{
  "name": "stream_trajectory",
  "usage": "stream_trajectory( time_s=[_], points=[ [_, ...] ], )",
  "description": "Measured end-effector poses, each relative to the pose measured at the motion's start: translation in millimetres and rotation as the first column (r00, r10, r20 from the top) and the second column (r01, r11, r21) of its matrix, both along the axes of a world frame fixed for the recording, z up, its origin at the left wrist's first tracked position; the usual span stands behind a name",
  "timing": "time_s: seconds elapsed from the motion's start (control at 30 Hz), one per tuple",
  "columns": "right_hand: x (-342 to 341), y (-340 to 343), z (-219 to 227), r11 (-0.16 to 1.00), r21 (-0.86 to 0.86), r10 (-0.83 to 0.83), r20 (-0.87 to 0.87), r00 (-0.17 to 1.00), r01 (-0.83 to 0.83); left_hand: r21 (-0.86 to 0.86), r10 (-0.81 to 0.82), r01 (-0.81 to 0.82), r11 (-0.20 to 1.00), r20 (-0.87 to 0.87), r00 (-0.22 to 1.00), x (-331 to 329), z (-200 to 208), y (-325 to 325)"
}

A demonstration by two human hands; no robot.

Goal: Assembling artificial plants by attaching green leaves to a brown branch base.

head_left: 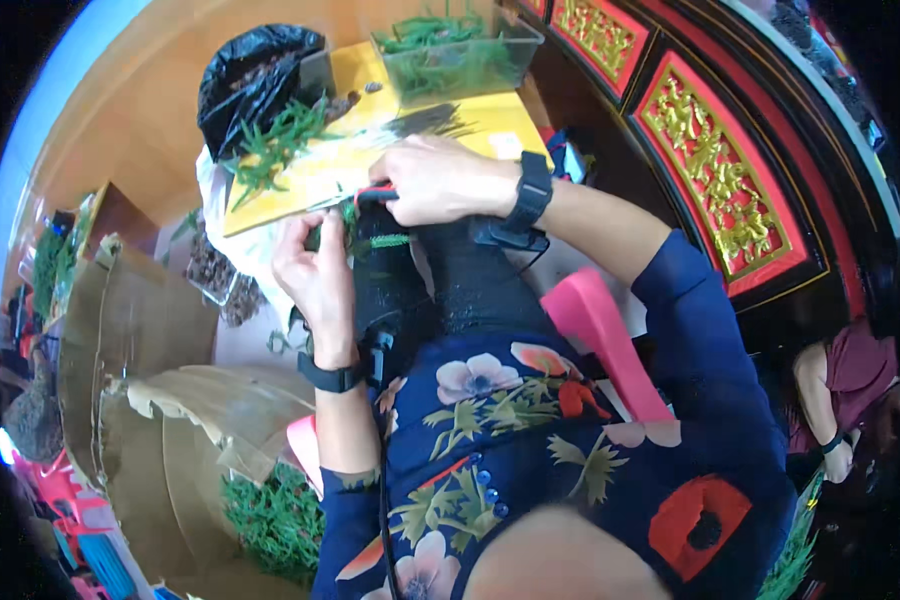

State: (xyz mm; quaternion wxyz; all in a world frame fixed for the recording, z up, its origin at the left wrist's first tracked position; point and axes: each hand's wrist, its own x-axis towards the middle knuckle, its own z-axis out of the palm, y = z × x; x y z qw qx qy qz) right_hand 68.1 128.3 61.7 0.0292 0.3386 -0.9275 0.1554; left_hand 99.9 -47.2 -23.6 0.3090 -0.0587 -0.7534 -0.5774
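My right hand [432, 180] is closed around pliers [376, 193] with red-and-black handles, held over my lap at the front edge of a yellow board [270, 212]. Their slim metal jaws point left, close to the fingertips of my left hand [315, 270]. Those fingers are pinched on a small green artificial sprig [349, 215], partly hidden by the hand. On the board lie a bunch of green sprigs [275, 150] and a fan of thin dark stems [430, 122].
Behind the board are a clear plastic bin [460, 70] of greenery and a black plastic bag [250, 85]. A cardboard box [135, 330] and a heap of green sprigs [270, 520] lie at left. A pink chair arm [610, 345] is beside me; another person's arm [820, 400] shows far right.
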Motion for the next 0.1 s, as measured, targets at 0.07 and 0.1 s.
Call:
stream_trajectory(
  time_s=[0.07, 0.1],
  points=[
    [-8.5, 0.9, -4.1, 1.000, 0.010, -0.016, 0.025, 1.000, 0.016, -0.209, 0.109, -0.122, 0.970, -0.072, 0.991, 0.5, 2.8, -1.2],
    [-13.6, 1.9, -4.5, 1.000, 0.013, -0.026, 0.064, 0.998, 0.026, -0.307, 0.149, -0.164, 0.937, -0.072, 0.986, 2.7, 6.6, -3.1]
  ],
)
